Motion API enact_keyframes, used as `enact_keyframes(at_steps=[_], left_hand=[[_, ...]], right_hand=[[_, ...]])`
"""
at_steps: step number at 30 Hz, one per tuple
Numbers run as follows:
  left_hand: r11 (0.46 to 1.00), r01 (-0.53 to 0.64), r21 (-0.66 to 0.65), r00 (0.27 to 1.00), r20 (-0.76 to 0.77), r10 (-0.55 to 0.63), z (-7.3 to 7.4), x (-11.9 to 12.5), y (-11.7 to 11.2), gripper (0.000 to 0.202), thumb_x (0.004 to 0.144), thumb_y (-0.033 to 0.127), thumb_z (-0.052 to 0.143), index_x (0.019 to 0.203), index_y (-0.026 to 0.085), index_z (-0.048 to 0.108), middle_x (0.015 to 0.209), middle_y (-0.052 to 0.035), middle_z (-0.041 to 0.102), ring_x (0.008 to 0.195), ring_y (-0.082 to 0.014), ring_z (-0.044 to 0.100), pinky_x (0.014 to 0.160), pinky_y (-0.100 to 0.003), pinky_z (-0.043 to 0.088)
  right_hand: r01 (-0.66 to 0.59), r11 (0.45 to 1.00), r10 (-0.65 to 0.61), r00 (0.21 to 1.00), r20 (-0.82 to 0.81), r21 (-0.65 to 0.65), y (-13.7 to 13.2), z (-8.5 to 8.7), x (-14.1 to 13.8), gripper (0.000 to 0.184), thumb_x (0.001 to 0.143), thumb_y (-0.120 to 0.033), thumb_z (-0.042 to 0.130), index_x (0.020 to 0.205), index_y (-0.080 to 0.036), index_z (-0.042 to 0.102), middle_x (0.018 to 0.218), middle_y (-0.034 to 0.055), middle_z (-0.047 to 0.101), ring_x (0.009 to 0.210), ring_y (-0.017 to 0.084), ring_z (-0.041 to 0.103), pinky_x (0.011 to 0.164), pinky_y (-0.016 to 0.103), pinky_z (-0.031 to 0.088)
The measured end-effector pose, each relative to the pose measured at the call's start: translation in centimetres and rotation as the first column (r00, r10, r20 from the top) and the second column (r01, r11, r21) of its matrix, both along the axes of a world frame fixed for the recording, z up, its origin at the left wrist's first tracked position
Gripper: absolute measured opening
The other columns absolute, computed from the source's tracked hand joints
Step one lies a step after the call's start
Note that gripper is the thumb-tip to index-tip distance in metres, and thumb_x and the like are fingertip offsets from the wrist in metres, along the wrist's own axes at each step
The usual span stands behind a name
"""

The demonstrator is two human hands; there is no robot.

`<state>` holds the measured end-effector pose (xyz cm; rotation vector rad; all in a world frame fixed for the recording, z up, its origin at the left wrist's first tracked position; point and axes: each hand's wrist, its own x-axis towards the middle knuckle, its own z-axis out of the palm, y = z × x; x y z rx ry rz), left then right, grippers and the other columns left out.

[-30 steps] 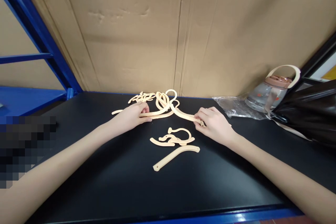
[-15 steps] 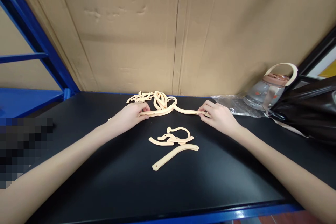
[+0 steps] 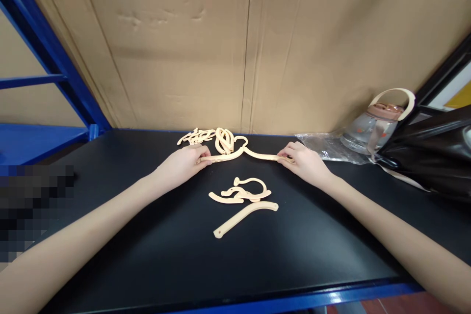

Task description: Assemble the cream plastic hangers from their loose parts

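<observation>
A cream plastic clothes hanger (image 3: 257, 155) lies spread out towards the back of the black table, its hook pointing away from me. My left hand (image 3: 187, 161) pinches the tip of its left arm, and my right hand (image 3: 301, 159) grips the right arm near its end. Closer to me lie loose hanger parts: a hook piece (image 3: 264, 187) tangled with short curved pieces (image 3: 226, 199), and one longer curved arm (image 3: 245, 217) with a hole at its end. The fingertips partly cover both ends of the held hanger.
Behind the hanger sit a pile of thin cream pieces (image 3: 196, 136) and a folded cream hanger (image 3: 224, 141). A clear water jug (image 3: 373, 130), plastic film (image 3: 327, 148) and a shiny black bag (image 3: 434, 152) stand right. Cardboard (image 3: 184, 59) walls the back; a blue frame (image 3: 69, 83) rises left.
Both hands keep hold of the hanger in nearly the same place. Finger positions differ very slightly; the loose parts lie as before.
</observation>
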<state>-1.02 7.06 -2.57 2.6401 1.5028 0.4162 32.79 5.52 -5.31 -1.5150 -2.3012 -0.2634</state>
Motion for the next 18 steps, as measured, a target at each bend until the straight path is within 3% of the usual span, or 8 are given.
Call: enact_keyframes(at_steps=[6, 13, 18], left_hand=[[0.999, -0.018, 0.038, 0.999, -0.045, 0.02, -0.3, 0.2, -0.25, 0.022, 0.09, 0.037, 0.042, 0.086, 0.02, 0.056, 0.09, -0.0055, 0.062, 0.082, -0.0212, 0.058, 0.065, -0.03, 0.041], [0.993, -0.097, 0.075, 0.985, -0.136, 0.106, 0.34, 0.11, -0.5, 0.022, 0.088, 0.04, 0.046, 0.087, 0.021, 0.056, 0.09, -0.0048, 0.063, 0.082, -0.0226, 0.06, 0.064, -0.03, 0.042], [0.989, -0.11, 0.1, 0.975, -0.184, 0.127, 0.15, 0.25, -0.56, 0.023, 0.091, 0.037, 0.042, 0.088, 0.019, 0.055, 0.094, -0.0066, 0.062, 0.084, -0.0222, 0.06, 0.065, -0.03, 0.044]], right_hand=[[0.029, 0.999, -0.029, 1.0, -0.011, -0.045, 0.01, -0.08, -0.11, 0.021, 0.093, -0.036, 0.048, 0.097, -0.023, 0.063, 0.097, 0.0029, 0.064, 0.082, 0.017, 0.062, 0.067, 0.029, 0.047], [0.054, 0.994, -0.059, 0.997, -0.049, -0.094, -0.1, 0.1, -0.37, 0.023, 0.093, -0.038, 0.048, 0.093, -0.023, 0.066, 0.091, 0.0014, 0.063, 0.078, 0.016, 0.063, 0.066, 0.028, 0.045], [0.067, 0.996, -0.066, 0.998, 0.019, -0.059, -0.19, 0.17, -0.49, 0.026, 0.095, -0.036, 0.044, 0.09, -0.021, 0.064, 0.095, 0.0028, 0.062, 0.079, 0.017, 0.063, 0.065, 0.029, 0.045]])
